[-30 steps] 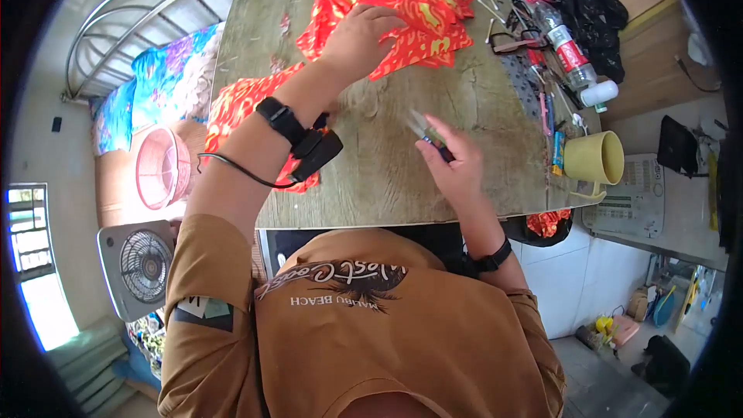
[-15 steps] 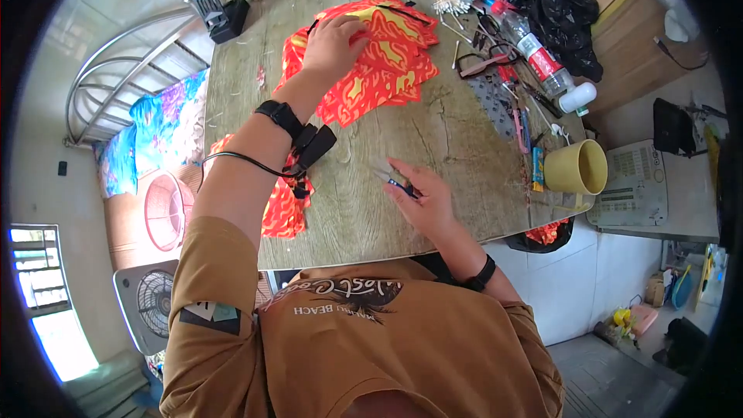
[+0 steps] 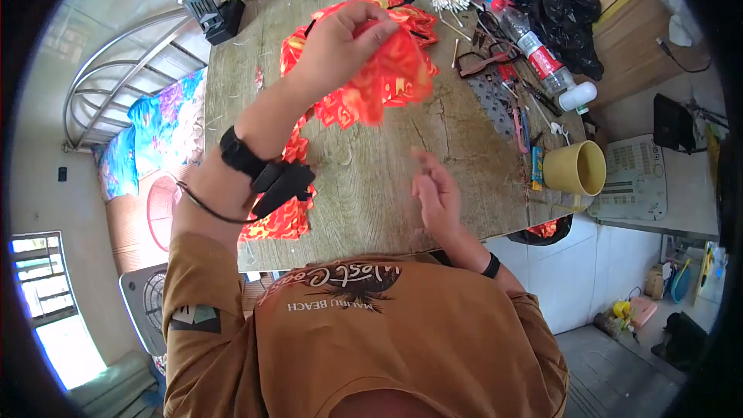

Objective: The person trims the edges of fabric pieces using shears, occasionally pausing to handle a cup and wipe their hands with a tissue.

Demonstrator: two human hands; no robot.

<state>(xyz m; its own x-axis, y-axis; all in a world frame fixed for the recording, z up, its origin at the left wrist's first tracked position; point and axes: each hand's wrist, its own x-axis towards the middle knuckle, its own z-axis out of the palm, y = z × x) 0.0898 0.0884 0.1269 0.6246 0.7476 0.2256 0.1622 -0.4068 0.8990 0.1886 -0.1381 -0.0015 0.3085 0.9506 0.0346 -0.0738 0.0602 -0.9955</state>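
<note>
Bare wood lies open across the middle of the wood-grain table (image 3: 371,193), up to the far pile of red-and-yellow patterned cloth (image 3: 421,25). A lifted piece of red-and-yellow cloth (image 3: 391,73), pinched in the left hand (image 3: 346,42), hangs above that pile. The left forearm (image 3: 271,120) with its black wrist device (image 3: 285,188) bars the near left side. Along the right edge, the red-labelled clear bottle (image 3: 543,60) and yellow mug (image 3: 574,169) stand in the way; open surface separates the mug and the right hand (image 3: 439,197).
</note>
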